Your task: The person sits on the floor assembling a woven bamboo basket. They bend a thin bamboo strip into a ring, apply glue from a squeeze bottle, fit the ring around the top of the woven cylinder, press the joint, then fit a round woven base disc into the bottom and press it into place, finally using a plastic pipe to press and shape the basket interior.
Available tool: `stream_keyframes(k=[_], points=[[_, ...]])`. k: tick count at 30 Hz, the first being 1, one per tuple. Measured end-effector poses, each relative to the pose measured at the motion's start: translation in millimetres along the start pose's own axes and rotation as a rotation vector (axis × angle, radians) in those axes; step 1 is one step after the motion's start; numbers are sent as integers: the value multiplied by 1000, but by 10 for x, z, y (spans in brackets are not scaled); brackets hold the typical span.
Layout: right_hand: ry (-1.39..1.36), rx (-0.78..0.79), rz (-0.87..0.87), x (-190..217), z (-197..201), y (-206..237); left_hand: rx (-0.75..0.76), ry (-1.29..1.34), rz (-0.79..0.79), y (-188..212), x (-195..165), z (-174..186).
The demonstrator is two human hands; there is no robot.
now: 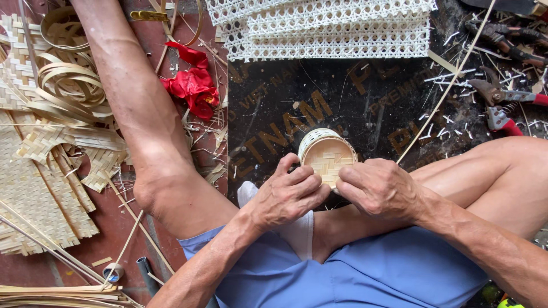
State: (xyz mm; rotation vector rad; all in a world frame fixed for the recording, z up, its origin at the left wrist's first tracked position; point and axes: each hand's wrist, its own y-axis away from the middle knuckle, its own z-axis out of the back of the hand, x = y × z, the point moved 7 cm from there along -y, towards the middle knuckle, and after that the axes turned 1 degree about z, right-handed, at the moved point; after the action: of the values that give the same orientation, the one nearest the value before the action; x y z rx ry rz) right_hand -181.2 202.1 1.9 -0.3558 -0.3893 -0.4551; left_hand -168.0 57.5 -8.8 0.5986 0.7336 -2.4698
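Both hands grip a small round woven basket (326, 155) over a dark board (365, 102): left hand (288, 194) and right hand (379, 188) closed on its near rim.

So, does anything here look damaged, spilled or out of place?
Nothing looks damaged. The small woven basket held by the left hand and right hand seems intact. Only pale cut scraps lie scattered over the dark board near the red-handled shears, and a crumpled red scrap lies on the floor.
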Motion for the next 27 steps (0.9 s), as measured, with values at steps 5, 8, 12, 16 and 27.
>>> stream_keyframes(k=[5, 8, 12, 16, 27], points=[[-2, -47, -12, -13, -2, -1, -53, -32, 43, 19, -10, -7], [-34, -14, -85, -34, -15, 2, -39, -40, 19, 33, -20, -57], [-202, 55, -239, -168, 35, -51, -64, -70, -8, 36, -14, -82], [-21, -180, -264, -399, 270, -264, -89, -83, -17, 35, -12, -88], [-247, -181, -314, -788, -46, -302, -97, -88, -1, 57, 1, -160]])
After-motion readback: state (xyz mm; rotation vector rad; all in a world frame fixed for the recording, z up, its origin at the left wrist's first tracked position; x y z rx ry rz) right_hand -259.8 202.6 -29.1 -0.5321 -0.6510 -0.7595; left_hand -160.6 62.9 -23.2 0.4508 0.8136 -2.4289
